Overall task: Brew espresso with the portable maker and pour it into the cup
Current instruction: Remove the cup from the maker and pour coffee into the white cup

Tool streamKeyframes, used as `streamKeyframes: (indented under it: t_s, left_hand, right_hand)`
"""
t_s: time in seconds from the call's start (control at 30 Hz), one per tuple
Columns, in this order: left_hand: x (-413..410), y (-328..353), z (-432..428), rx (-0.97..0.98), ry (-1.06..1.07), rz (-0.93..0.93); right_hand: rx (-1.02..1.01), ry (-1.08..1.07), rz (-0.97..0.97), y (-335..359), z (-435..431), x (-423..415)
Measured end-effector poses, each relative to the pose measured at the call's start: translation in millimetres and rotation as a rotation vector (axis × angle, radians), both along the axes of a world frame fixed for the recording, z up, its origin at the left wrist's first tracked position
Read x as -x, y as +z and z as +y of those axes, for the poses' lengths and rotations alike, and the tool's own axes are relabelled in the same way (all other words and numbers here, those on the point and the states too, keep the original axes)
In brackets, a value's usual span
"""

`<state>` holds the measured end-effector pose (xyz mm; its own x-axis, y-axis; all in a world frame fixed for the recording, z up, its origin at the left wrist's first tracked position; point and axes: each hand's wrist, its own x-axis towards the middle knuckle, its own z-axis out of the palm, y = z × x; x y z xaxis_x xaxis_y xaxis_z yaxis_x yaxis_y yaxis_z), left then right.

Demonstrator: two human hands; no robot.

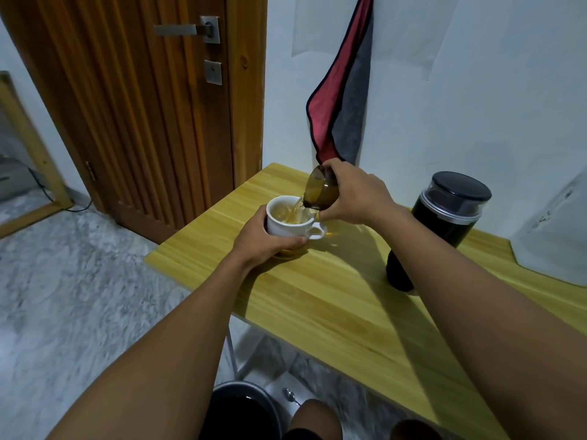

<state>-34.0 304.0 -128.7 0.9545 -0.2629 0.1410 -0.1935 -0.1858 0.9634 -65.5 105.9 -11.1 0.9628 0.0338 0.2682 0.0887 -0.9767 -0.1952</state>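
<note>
Item one, as we log it: a white cup (287,222) at the far left corner of the wooden tabletop (333,296), seated on a small brown saucer (287,253), its handle pointing right. The left hand (266,238) grips the cup from its near left side, fingers and thumb curled round the wall. Item two: a small amber glass vessel (320,190), held above and just right of the cup by the right hand (355,195), whose fingers and thumb close round its body. We find it tipped steeply, mouth down and to the left, with a thin stream of pale brown liquid (300,206) running from its lip into the cup, which already holds some. Item three: the portable maker (438,230), a black cylinder with a clear-rimmed black cap, on the tabletop well to the right of the cup, its lower part hidden behind the right forearm. Surroundings we note: a red and grey cloth (340,115) hanging on the white wall beyond the tabletop; a brown wooden door (143,106) with a metal lever handle (184,29) at far left; a spoon (290,396) on the mottled grey floor (79,281) beneath the near edge.
</note>
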Motion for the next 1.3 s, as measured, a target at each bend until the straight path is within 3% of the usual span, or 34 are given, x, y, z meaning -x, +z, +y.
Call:
streamKeyframes:
  t_s: [1.3]
  left_hand:
    - [3,1,1,-0.022,-0.005,-0.019]
  right_hand:
    - [0.39,0.124,-0.063,23,11,4]
